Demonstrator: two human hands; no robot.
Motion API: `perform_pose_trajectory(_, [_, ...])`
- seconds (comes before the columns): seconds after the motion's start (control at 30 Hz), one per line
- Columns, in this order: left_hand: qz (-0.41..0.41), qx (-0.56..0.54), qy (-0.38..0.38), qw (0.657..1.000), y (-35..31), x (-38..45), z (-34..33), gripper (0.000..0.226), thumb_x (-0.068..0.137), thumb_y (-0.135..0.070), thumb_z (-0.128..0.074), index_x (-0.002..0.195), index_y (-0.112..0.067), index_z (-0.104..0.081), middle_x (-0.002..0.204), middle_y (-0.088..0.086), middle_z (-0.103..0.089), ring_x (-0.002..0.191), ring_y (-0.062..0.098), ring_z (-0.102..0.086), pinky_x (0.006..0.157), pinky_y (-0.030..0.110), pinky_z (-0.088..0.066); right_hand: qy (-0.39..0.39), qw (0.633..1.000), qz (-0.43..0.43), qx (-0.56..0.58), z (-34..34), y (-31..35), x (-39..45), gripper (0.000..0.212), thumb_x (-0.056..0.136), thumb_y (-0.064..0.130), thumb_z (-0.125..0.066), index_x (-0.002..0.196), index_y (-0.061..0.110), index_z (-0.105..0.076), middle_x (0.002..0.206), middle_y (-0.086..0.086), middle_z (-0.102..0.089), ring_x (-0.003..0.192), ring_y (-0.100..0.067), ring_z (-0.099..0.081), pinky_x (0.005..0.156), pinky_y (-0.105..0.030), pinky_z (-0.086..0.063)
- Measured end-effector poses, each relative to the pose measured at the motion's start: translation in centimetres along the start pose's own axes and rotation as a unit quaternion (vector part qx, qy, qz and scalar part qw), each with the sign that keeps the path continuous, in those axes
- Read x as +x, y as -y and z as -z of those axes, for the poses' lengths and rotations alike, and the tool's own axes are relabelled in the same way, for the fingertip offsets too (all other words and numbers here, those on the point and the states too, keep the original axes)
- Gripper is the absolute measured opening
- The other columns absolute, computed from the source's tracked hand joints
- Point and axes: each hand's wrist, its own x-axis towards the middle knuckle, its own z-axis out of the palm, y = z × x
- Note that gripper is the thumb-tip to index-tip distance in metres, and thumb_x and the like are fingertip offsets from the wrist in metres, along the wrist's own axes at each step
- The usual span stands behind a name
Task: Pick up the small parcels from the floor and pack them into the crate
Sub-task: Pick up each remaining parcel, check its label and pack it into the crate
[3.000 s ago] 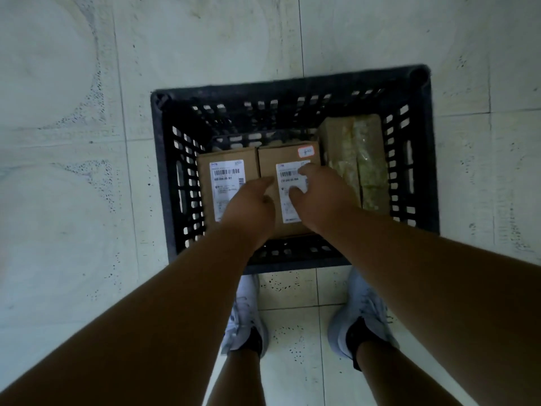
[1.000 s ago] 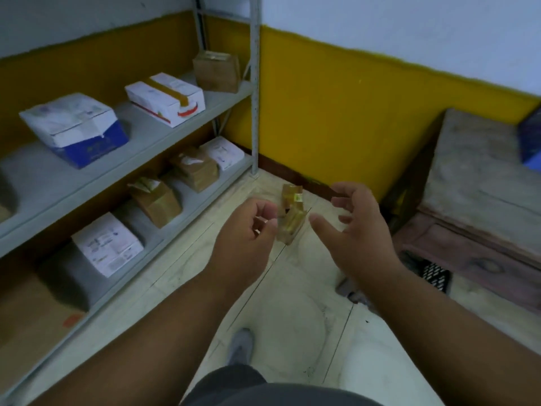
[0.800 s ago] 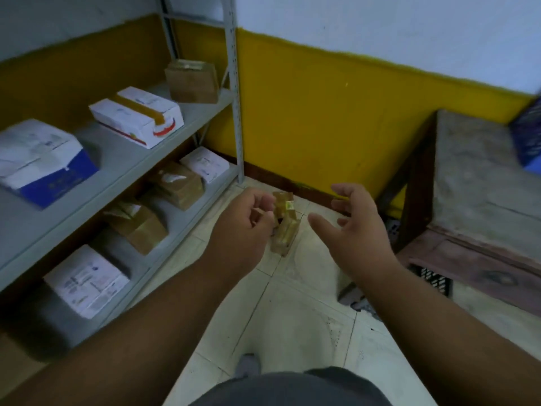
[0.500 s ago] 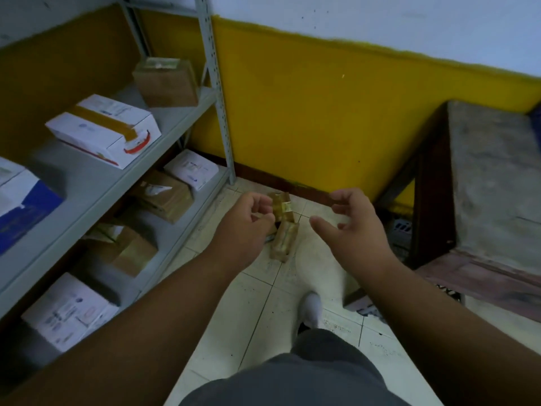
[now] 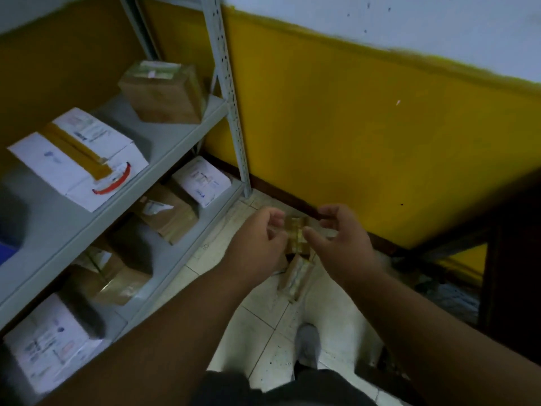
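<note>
Two small brown parcels wrapped in clear tape lie on the pale floor tiles close to the yellow wall. The farther parcel shows between my two hands. The nearer parcel lies just below it, slightly tilted. My left hand is held out left of the far parcel with its fingers curled and apart. My right hand is on the other side, its thumb and fingers spread around the same parcel. I cannot tell whether either hand touches it. The crate is out of view.
A grey metal shelf rack stands on the left, with white and brown boxes on its levels. A dark wooden bench stands on the right, with something dark and perforated beneath. My shoe is on the tiles below.
I have turned away from the crate and walked toward the wall. Both hands have come closer to the floor parcels and narrowed around the far one.
</note>
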Motion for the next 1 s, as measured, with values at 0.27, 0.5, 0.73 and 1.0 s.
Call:
perform_pose_trajectory(0.27, [0.045,-0.010,0.011,0.999,9.6,14.2,-7.5,0.017,0.094,-0.024,-0.059,0.108,-0.033,-0.057,0.099,-0.017,-0.060,0.086,-0.003,-0.056,0.064,0.019,-0.042,-0.056,0.981,-0.132,0.129,-6.5,-10.2,12.6,0.024,0.088,0.025,-0.074,0.102,0.032,-0.056,0.098,0.015,-0.061,0.087,0.002,-0.064,0.067,-0.020,-0.053])
perform_pose_trajectory(0.5, [0.176,0.020,0.083,0.981,30.4,23.6,-20.7,0.028,0.097,-0.021,-0.054,0.124,-0.025,-0.056,0.106,-0.013,-0.056,0.099,0.011,-0.055,0.086,0.030,-0.047,-0.118,0.899,-0.361,0.216,-16.7,-33.0,18.5,0.008,0.097,0.018,-0.060,0.091,0.023,-0.058,0.087,0.002,-0.065,0.075,-0.010,-0.064,0.069,-0.030,-0.055])
perform_pose_trajectory(0.73, [0.239,0.072,0.159,0.955,48.3,28.8,-34.0,0.037,0.095,-0.032,-0.052,0.130,-0.019,-0.052,0.112,0.002,-0.061,0.093,0.022,-0.061,0.062,0.027,-0.040,-0.151,0.892,-0.414,0.099,-26.1,-54.1,21.7,0.010,0.094,0.019,-0.060,0.091,0.016,-0.052,0.077,0.005,-0.054,0.064,-0.008,-0.051,0.060,-0.025,-0.042])
perform_pose_trajectory(1.0, [0.279,-0.028,0.176,0.944,54.2,28.5,-37.3,0.106,0.053,-0.090,-0.063,0.142,-0.043,-0.031,0.126,0.005,-0.059,0.098,0.026,-0.067,0.066,0.045,-0.062,-0.041,0.912,-0.396,0.094,-29.2,-58.6,24.3,0.025,0.103,0.026,-0.042,0.094,0.019,-0.064,0.088,-0.006,-0.070,0.072,-0.017,-0.068,0.051,-0.027,-0.057])
